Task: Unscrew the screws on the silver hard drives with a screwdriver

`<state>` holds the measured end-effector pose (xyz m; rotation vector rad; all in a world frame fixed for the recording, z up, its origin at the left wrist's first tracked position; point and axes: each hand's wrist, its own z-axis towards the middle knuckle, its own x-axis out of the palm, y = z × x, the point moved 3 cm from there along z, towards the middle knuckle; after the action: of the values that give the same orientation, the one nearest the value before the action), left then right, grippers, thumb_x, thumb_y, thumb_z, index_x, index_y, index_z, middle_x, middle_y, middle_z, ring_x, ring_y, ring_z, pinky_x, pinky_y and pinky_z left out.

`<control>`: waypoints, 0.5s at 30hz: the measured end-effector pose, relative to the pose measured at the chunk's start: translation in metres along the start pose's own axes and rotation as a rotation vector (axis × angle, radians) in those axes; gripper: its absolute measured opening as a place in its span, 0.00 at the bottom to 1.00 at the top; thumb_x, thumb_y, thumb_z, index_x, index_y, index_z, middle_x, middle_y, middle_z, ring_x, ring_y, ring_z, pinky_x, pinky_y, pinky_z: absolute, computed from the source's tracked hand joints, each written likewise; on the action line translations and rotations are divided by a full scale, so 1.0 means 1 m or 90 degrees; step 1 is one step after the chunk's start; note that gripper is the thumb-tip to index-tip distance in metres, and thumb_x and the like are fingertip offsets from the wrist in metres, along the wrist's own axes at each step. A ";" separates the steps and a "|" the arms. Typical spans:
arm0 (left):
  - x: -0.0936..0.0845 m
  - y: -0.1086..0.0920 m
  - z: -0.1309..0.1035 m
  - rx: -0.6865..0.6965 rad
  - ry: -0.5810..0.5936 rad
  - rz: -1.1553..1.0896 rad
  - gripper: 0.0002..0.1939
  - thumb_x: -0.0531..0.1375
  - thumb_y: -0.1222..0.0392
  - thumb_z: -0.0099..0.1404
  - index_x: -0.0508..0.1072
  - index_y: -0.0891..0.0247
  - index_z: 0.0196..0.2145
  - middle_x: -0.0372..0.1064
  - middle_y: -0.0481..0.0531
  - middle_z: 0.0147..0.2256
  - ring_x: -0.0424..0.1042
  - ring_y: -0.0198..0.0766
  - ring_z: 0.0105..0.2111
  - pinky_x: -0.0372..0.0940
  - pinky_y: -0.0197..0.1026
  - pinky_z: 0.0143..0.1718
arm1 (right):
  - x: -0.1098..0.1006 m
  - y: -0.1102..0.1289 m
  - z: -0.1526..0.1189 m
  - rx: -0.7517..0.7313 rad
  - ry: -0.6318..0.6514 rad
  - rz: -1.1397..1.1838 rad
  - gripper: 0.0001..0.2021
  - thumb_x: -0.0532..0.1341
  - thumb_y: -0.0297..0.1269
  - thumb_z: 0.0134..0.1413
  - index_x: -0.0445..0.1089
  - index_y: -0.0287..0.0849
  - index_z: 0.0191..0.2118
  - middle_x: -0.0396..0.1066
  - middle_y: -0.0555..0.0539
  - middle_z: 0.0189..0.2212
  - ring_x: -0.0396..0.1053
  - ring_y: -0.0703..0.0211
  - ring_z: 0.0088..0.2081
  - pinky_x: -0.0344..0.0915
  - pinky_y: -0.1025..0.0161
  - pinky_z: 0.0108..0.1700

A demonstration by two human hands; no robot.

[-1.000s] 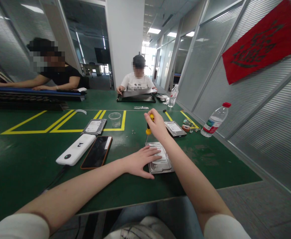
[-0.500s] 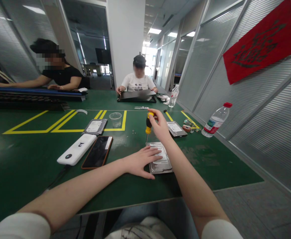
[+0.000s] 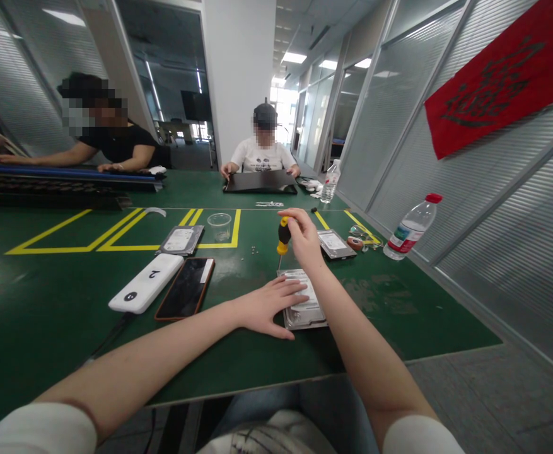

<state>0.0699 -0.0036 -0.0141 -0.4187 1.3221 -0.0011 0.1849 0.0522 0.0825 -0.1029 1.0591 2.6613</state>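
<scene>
A silver hard drive [image 3: 305, 318] lies on the green table in front of me, its white label partly covered. My left hand [image 3: 272, 306] rests flat across it with the fingers spread. In my right hand [image 3: 303, 234] is a yellow and black screwdriver [image 3: 283, 236], held nearly upright by its handle. Its shaft points down at the drive's far left corner; whether the tip sits in a screw is too small to tell. A few tiny screws [image 3: 254, 250] are scattered on the table beyond the drive.
Left of the drive are a phone [image 3: 186, 289], a white power bank [image 3: 146, 284], another hard drive [image 3: 181, 240] and a clear plastic cup [image 3: 220, 227]. To the right stand a third hard drive [image 3: 335, 244], a tape roll [image 3: 354, 243] and a water bottle [image 3: 411, 228]. Two people sit across the table.
My right hand has shifted slightly around the screwdriver handle, which stays over the same corner. My left hand has not moved. The person opposite has lowered a dark panel.
</scene>
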 end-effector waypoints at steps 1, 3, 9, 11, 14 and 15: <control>0.000 0.000 0.000 0.000 -0.001 0.000 0.45 0.63 0.38 0.59 0.55 0.62 0.66 0.46 0.62 0.67 0.46 0.54 0.67 0.37 0.56 0.66 | -0.001 0.002 -0.001 -0.020 -0.003 -0.019 0.12 0.49 0.36 0.60 0.71 0.45 0.37 0.72 0.45 0.40 0.69 0.56 0.45 0.64 0.56 0.50; 0.000 0.000 0.000 0.003 -0.001 -0.001 0.45 0.64 0.38 0.59 0.55 0.63 0.66 0.46 0.62 0.67 0.46 0.54 0.67 0.36 0.55 0.67 | -0.002 0.004 -0.002 -0.043 -0.007 -0.056 0.13 0.48 0.36 0.62 0.70 0.44 0.37 0.74 0.45 0.38 0.69 0.55 0.44 0.64 0.55 0.50; 0.000 -0.001 0.001 0.006 0.000 -0.003 0.45 0.64 0.38 0.59 0.56 0.65 0.65 0.47 0.64 0.67 0.46 0.55 0.67 0.37 0.56 0.66 | -0.001 0.006 -0.005 -0.032 -0.026 -0.052 0.06 0.56 0.39 0.59 0.64 0.45 0.40 0.74 0.45 0.39 0.70 0.56 0.43 0.64 0.55 0.51; -0.001 -0.001 0.000 0.005 0.004 0.000 0.45 0.64 0.39 0.59 0.56 0.66 0.65 0.47 0.65 0.66 0.45 0.54 0.67 0.37 0.56 0.66 | -0.002 0.004 -0.004 -0.025 -0.033 -0.029 0.08 0.57 0.38 0.58 0.63 0.45 0.43 0.72 0.44 0.43 0.70 0.57 0.46 0.65 0.56 0.50; 0.000 -0.001 0.000 0.003 0.005 0.003 0.45 0.64 0.38 0.59 0.56 0.64 0.65 0.46 0.64 0.67 0.45 0.54 0.67 0.37 0.55 0.66 | -0.004 0.002 -0.002 -0.018 -0.046 -0.043 0.06 0.56 0.36 0.57 0.67 0.44 0.39 0.68 0.41 0.46 0.67 0.55 0.50 0.67 0.59 0.44; 0.000 -0.001 0.000 0.002 0.004 0.002 0.45 0.64 0.38 0.59 0.55 0.63 0.65 0.46 0.63 0.67 0.45 0.54 0.67 0.37 0.55 0.66 | -0.005 0.002 -0.001 -0.021 -0.049 -0.049 0.06 0.55 0.35 0.57 0.68 0.44 0.37 0.68 0.42 0.44 0.67 0.55 0.49 0.67 0.59 0.43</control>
<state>0.0699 -0.0043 -0.0136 -0.4147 1.3286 -0.0025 0.1889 0.0490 0.0835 -0.0454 0.9672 2.5923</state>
